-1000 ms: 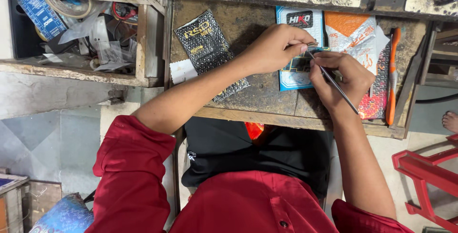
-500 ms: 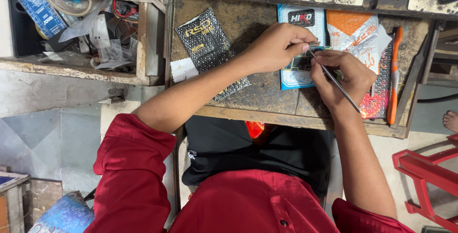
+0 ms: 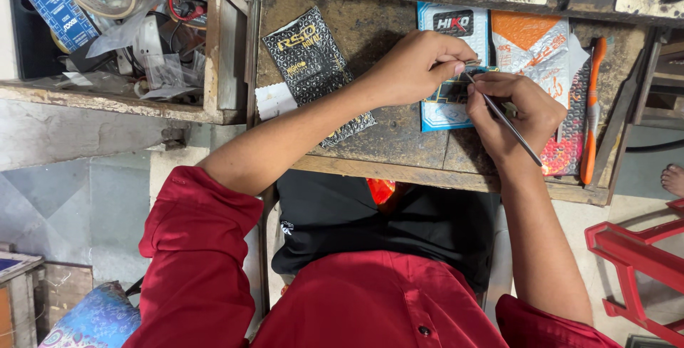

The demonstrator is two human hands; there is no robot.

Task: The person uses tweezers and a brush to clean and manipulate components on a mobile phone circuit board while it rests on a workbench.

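My left hand (image 3: 419, 64) is closed around a small part, pinning it on a blue and white packet (image 3: 446, 111) on the worn wooden bench (image 3: 399, 141). My right hand (image 3: 514, 114) grips a thin dark metal tool (image 3: 504, 118) like a pen, its tip meeting the small part between my fingertips. The part itself is mostly hidden by my fingers. Both forearms are bare, with red sleeves rolled up.
A black bubble-pattern packet (image 3: 313, 63) lies left of my hands, an orange and white packet (image 3: 536, 47) right of them. An orange-handled brush (image 3: 591, 113) lies at the bench's right end. A cluttered drawer (image 3: 121, 34) is at left, a red plastic chair (image 3: 641, 262) at lower right.
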